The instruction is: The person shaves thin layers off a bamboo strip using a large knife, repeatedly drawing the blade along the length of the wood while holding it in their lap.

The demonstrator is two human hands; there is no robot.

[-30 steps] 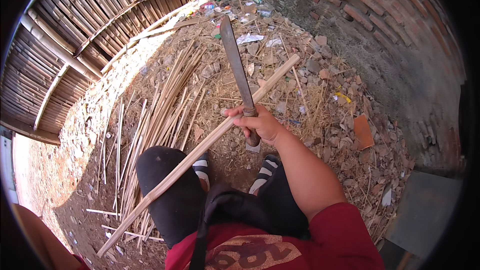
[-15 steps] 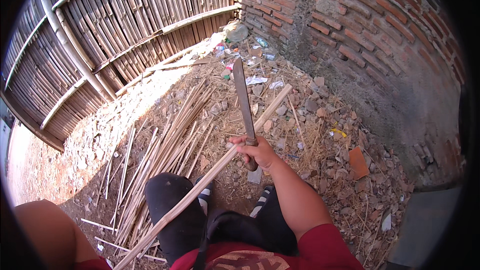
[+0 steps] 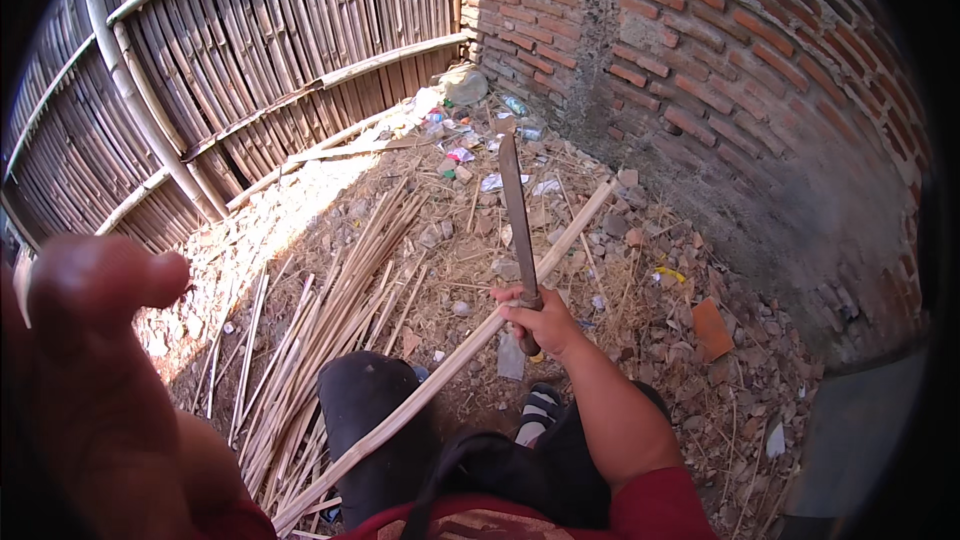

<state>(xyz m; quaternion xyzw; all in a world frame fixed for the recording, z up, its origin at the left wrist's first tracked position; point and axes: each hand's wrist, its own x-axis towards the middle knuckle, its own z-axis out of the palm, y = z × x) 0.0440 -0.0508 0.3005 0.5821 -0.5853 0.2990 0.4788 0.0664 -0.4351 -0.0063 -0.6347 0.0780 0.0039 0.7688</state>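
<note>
My right hand (image 3: pixel 540 320) is wrapped round the handle of a machete (image 3: pixel 518 210), whose long dark blade points away from me. The same hand also grips a long pale bamboo strip (image 3: pixel 430 377), which crosses beneath the machete and slants over my left thigh. Close to the camera on the left, my left hand (image 3: pixel 100 340) is raised, large and blurred. One finger of it is bent, its tip pointing right, and nothing shows in it; the other fingers are mostly hidden. A bundle of split bamboo strips (image 3: pixel 345 290) lies on the ground left of my knee.
A bamboo fence (image 3: pixel 300 40) stands at the far left and a brick wall (image 3: pixel 690 90) at the right. Rubble, dry straw and litter cover the ground, with an orange tile piece (image 3: pixel 712 330) on the right. A grey slab (image 3: pixel 862 440) lies at lower right.
My left hand has come up into view close to the camera, where only the arm showed before. The machete and strip, still in my right hand, appear slightly farther right as the view shifts.
</note>
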